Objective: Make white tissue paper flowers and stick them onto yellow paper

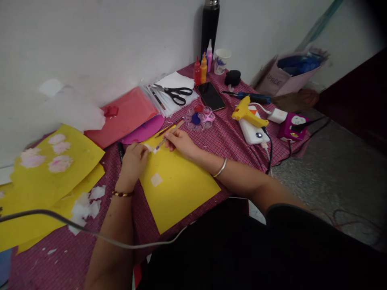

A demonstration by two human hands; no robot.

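My right hand (179, 141) grips a paintbrush (161, 143), its tip down against a small white piece of paper (150, 148). That piece is pinched at its left side by the fingers of my left hand (134, 159). Both hands work over the upper end of a yellow sheet (181, 183). A pale square (156, 179) lies on this sheet below my hands. Just beyond my right hand is a clear palette (198, 118) with red, blue and pink paint in its wells. A thin dark stick (165, 130) rests by the sheet's top edge.
Left are yellow sheets (75, 150) with pink-white tufts and torn white paper (86, 209). Scissors (175, 93), paint bottles (197, 72), a phone (211, 96) and a paper cup (222, 61) stand behind. Right are a yellow glue gun (248, 113) and a purple power socket (292, 128). A cable (99, 235) crosses in front.
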